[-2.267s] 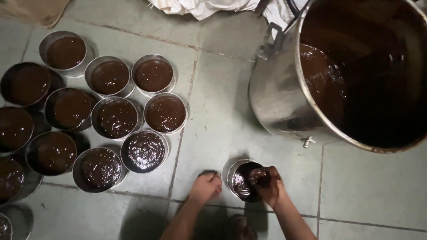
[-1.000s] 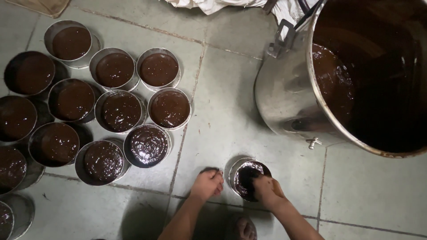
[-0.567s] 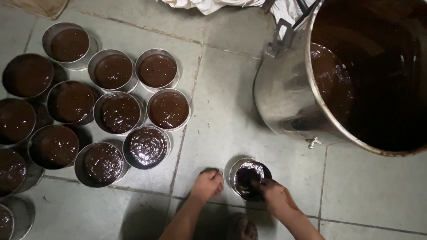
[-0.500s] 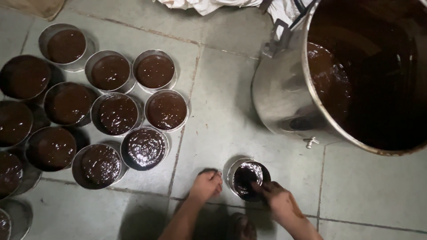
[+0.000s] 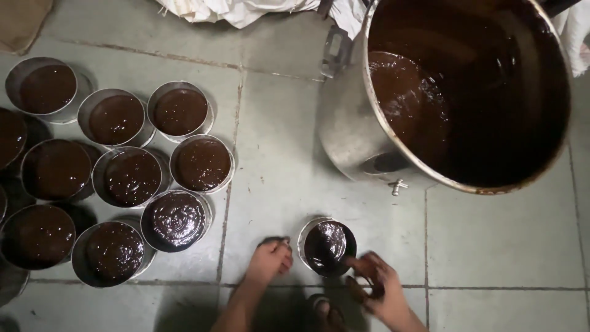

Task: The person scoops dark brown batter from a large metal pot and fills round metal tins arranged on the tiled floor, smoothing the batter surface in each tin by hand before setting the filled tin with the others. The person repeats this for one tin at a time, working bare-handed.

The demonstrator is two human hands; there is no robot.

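Your left hand (image 5: 269,261) rests flat on the grey-green tiled floor (image 5: 276,166), fingers together and loosely curled, holding nothing, just left of the small round metal tin (image 5: 327,247) filled with glossy dark brown batter. That tin stands on the floor in front of you, below the tap of the big pot and between your two hands. Your right hand (image 5: 376,288) sits at the tin's lower right edge, its fingers bent and smeared with the same brown batter; whether they actually touch the rim or pinch anything you cannot tell from here, as the fingertips blur into the dark mix.

Above and to the right stands the large round steel pot (image 5: 350,132), its inside coated and partly filled with dark brown batter, with a small metal tap (image 5: 397,186) low on its wall and a handle bracket (image 5: 332,50) near its rim. It stands well apart from the tin.

To your left, a cluster of filled round metal tins (image 5: 132,175) crowds the floor, rims touching or nearly so, each holding the same dark batter; the nearest glossy one (image 5: 176,220) lies near your left hand but not touching it. White crumpled cloth (image 5: 239,9) lies along the top edge, beside the pot.
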